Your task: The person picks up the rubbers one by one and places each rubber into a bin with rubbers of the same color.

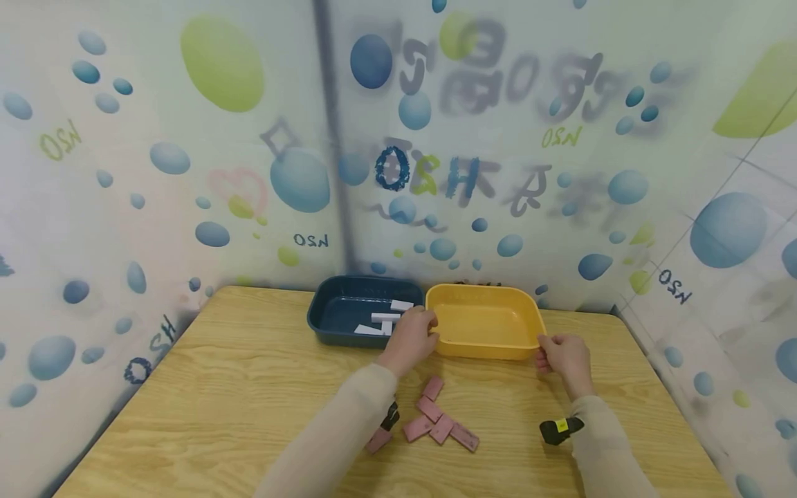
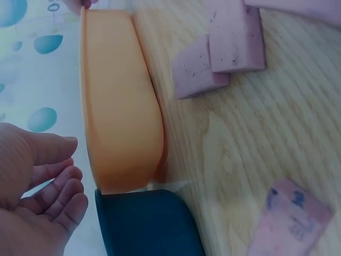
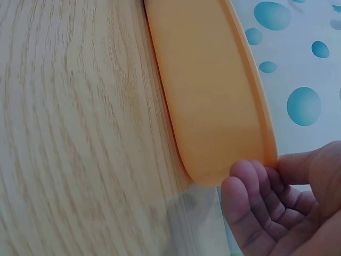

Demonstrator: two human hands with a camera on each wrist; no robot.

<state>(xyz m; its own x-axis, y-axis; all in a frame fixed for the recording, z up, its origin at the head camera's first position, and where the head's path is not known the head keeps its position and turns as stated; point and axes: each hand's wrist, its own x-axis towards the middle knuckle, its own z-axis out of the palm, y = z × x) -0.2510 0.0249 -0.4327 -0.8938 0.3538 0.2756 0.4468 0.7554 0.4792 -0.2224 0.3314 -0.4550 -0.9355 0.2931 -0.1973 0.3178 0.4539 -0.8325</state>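
A yellow plastic basin (image 1: 486, 351) stands at the back of the table, beside a dark blue basin (image 1: 324, 332) on its left. My right hand (image 1: 565, 356) pinches the yellow basin's rim at the front right corner, thumb over the edge and fingers curled against the outer wall (image 3: 213, 96). Over the place where the two basins meet is my left hand (image 1: 411, 335); the left wrist view shows its fingers (image 2: 66, 186) loosely bent, with nothing between them and apart from the rims. White blocks (image 1: 369, 330) lie inside the blue basin, partly hidden by this hand.
Several pink blocks (image 1: 429, 408) lie in a loose cluster on the wooden table (image 1: 236, 387) in front of the basins. Another pink block (image 1: 378, 440) is partly covered by the left forearm. A patterned wall covering (image 1: 398, 235) rises right behind the basins.
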